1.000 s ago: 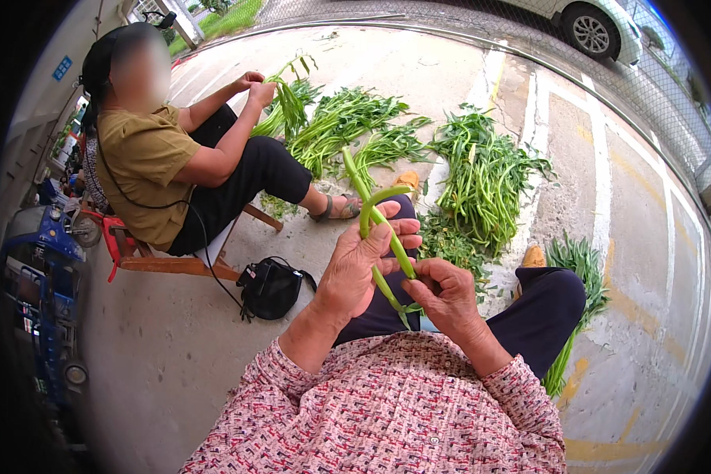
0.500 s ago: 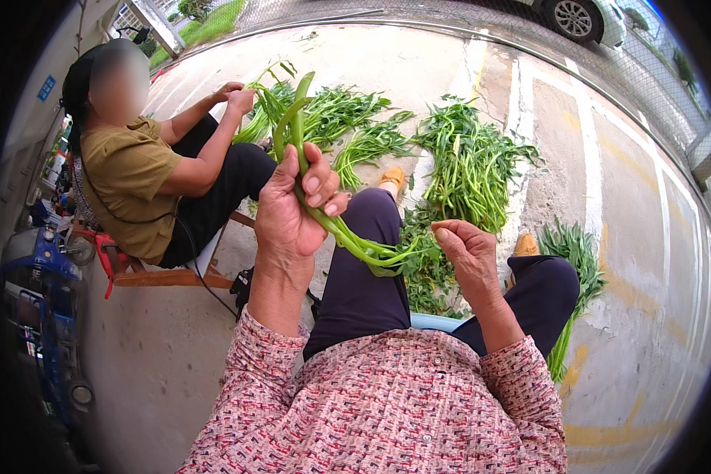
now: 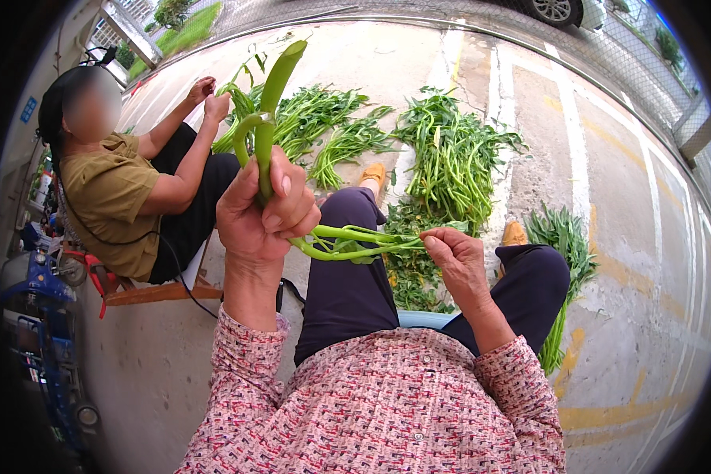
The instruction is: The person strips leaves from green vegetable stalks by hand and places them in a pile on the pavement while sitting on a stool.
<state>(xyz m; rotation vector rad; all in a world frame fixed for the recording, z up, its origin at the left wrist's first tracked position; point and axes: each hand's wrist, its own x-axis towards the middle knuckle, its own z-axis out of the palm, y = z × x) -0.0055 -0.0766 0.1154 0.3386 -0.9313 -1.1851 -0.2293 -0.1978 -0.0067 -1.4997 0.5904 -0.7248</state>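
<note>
Concrete ground (image 3: 158, 363) all over, and a person (image 3: 107, 186) in a mustard shirt is sitting off to the left. Big heap of leafy greens (image 3: 454, 158) on the far side, smaller bunch (image 3: 565, 245) over on the right. Left hand (image 3: 262, 201) is wrapped pretty snugly around some green stalks (image 3: 347, 243), right hand (image 3: 458, 265) pinches their thin end, so they stretch between the two, over the left thigh (image 3: 344, 304).

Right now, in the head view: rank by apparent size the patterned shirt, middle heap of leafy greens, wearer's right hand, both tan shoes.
Largest to smallest:
1. Patterned shirt
2. Middle heap of leafy greens
3. Right hand
4. Left tan shoe and right tan shoe: look alike, unranked
</note>
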